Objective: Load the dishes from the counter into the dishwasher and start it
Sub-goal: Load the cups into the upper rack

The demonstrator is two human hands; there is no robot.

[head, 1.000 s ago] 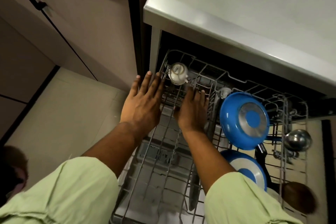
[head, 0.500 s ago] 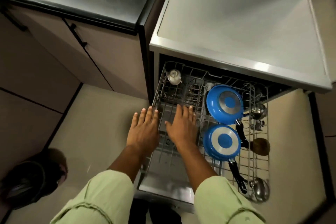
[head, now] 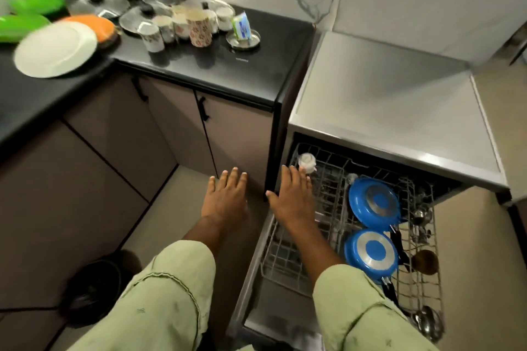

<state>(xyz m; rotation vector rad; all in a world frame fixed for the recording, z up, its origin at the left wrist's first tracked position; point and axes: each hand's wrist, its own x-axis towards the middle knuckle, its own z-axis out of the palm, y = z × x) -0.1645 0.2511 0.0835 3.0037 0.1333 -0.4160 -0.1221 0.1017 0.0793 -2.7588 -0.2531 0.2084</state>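
Both hands have drawn back from the rack (head: 281, 261) since a second ago, when they were spread low among its wires close to the small white cup (head: 306, 161). The head has lifted too, so the counter (head: 216, 68) now shows.

From the head view, the left hand (head: 226, 199) hangs flat and empty over the floor, clear of the dishwasher (head: 385, 111), fingers straight and close together. The right hand (head: 291, 198) is just as flat and empty, hovering over the left rim of the pulled-out rack, fingertips near the cup in the back corner.

Loaded so far are two blue frying pans (head: 373, 204) standing on edge, one behind the other, and steel ladles (head: 427, 322) along the right side. The left half of the rack is mostly bare wire.

Plenty still waits on the black counter: a white plate (head: 55, 50), green plates (head: 37, 3), an orange plate (head: 98, 24), a cluster of patterned mugs (head: 199, 30) and several steel lids (head: 112, 4). I'd judge the job well short of half done, with most of the loading, the closing and the start still to come.
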